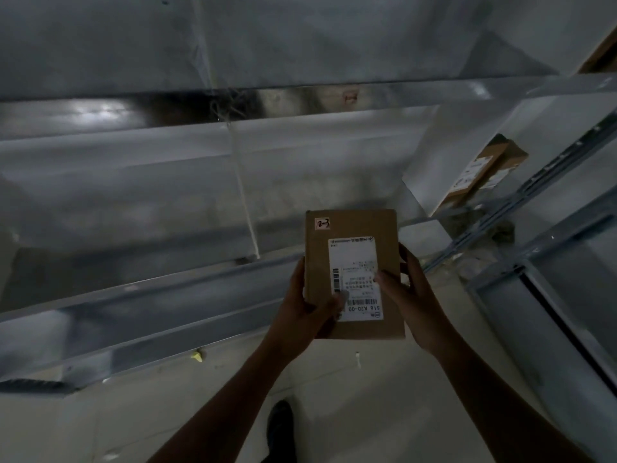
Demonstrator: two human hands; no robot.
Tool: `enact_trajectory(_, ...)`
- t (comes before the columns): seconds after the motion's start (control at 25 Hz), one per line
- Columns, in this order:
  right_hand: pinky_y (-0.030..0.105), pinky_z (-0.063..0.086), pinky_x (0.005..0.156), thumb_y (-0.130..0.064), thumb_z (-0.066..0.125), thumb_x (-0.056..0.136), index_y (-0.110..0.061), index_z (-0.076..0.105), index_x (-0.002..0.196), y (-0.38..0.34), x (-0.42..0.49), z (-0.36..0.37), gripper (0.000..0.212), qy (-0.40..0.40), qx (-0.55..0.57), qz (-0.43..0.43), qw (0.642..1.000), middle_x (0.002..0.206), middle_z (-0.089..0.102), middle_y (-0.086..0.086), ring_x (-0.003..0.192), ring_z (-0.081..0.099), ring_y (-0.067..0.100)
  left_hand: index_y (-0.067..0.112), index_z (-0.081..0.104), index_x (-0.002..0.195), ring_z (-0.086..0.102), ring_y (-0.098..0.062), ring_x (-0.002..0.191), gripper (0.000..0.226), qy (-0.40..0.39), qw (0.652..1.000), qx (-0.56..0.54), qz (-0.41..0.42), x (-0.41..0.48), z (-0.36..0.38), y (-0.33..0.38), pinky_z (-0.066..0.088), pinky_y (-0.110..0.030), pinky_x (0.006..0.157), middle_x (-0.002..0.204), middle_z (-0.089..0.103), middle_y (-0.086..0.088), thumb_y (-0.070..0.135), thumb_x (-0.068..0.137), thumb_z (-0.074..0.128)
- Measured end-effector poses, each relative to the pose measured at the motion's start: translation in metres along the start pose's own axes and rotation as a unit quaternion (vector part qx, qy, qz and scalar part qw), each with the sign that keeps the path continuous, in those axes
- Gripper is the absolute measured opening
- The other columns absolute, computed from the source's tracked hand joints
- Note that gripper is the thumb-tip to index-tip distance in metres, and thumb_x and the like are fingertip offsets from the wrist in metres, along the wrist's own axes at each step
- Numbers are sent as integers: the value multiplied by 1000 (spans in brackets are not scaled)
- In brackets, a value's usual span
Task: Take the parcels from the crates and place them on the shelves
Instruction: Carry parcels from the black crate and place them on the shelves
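The parcel (354, 272) is gripped at both edges by the left hand (309, 310) and right hand (412, 295). The placing step is judged under way. Next, it should be carried forward onto the shelf (160, 289) ahead of the hands.

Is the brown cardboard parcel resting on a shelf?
No, left hand and right hand hold the brown cardboard parcel clear of the grey metal shelves.
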State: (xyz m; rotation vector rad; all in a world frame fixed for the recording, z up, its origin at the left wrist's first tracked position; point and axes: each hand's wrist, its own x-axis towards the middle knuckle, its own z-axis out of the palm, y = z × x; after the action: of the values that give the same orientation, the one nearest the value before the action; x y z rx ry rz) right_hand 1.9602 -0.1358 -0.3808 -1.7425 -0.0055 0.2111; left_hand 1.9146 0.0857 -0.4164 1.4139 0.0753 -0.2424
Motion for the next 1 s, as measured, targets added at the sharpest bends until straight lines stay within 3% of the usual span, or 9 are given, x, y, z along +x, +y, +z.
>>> enact_trajectory(0.2, 43, 61, 91, -65, 79, 75, -52, 34, 150, -27, 69, 5, 89, -72, -15, 5, 997, 144, 58, -12, 129, 61, 14, 47, 25, 152, 69, -20, 116, 86, 32, 998, -13, 46, 60, -26, 27, 63, -42, 79, 136, 64, 7, 23, 89, 80)
enact_trajectory(0.36, 40, 61, 91, -80, 76, 66, -63, 40, 137, -31, 132, 7, 81, -104, -49, -2, 993, 140, 60, -20, 122, 64, 7, 31, 25, 156, 67, -21, 120, 88, 81, 994, 38, 61, 114, -42, 36, 62, -51, 85, 138, 63, 2, 23, 88, 81)
enact_trajectory(0.52, 22, 60, 77, -76, 76, 68, -55, 28, 153, -22, 182, 6, 100, -141, -80, -23, 987, 142, 56, -23, 116, 65, 2, 28, 30, 150, 67, -10, 117, 85, 138, 981, 110, 86, 147, -44, 37, 63, -37, 80, 133, 60, 18, 21, 84, 84)
enact_trajectory(0.6, 25, 58, 81, -70, 77, 73, -54, 16, 157, -11, 206, 4, 105, -166, -133, -23, 977, 148, 53, -11, 123, 62, 13, 27, 28, 150, 63, -7, 120, 91, 177, 969, 151, 86, 161, -45, 33, 63, -34, 80, 132, 56, 24, 23, 81, 86)
enact_trajectory(0.68, 25, 56, 82, -59, 76, 82, -52, 7, 159, 4, 233, 2, 104, -197, -177, -44, 963, 154, 49, -3, 129, 57, 20, 25, 21, 154, 62, -17, 124, 97, 201, 957, 194, 80, 176, -47, 26, 62, -45, 86, 139, 55, 10, 28, 81, 85)
enact_trajectory(0.8, 6, 51, 62, -52, 76, 86, -51, 1, 158, 23, 263, 6, 103, -209, -183, -70, 958, 157, 47, 0, 121, 53, 8, 25, 12, 158, 59, -26, 128, 103, 238, 942, 230, 53, 195, -53, 18, 60, -45, 91, 142, 55, 1, 32, 83, 83)
enact_trajectory(0.92, 4, 48, 66, -53, 75, 86, -42, 3, 161, 36, 283, 13, 105, -206, -194, -95, 954, 158, 45, 0, 120, 49, 6, 30, 11, 156, 55, -20, 127, 103, 263, 935, 236, 31, 210, -57, 8, 57, -29, 86, 140, 53, 7, 37, 82, 83)
enact_trajectory(1.0, 7, 47, 78, -51, 76, 87, -34, 13, 162, 45, 294, 17, 99, -201, -205, -122, 950, 153, 51, -1, 122, 52, 4, 31, 13, 154, 52, -17, 129, 103, 280, 929, 237, 40, 219, -60, 0, 55, -29, 90, 141, 51, 6, 38, 81, 85)
